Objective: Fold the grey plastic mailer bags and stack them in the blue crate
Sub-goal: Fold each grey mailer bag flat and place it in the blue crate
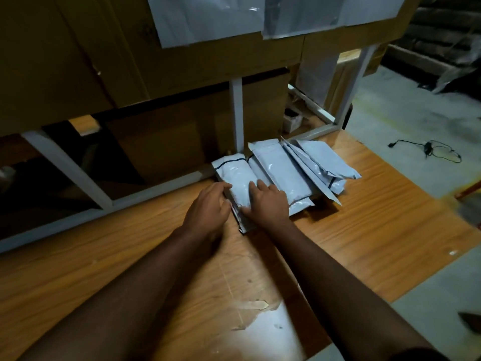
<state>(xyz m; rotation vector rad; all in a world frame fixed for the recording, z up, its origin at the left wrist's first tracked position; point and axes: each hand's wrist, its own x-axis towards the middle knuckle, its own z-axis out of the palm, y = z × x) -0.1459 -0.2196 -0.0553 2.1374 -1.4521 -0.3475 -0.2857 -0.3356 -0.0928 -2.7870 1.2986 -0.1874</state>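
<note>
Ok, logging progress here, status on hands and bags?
Both hands on nearest folded bag, grip unclear. More bags beside it on table. Crate not visible.
</note>
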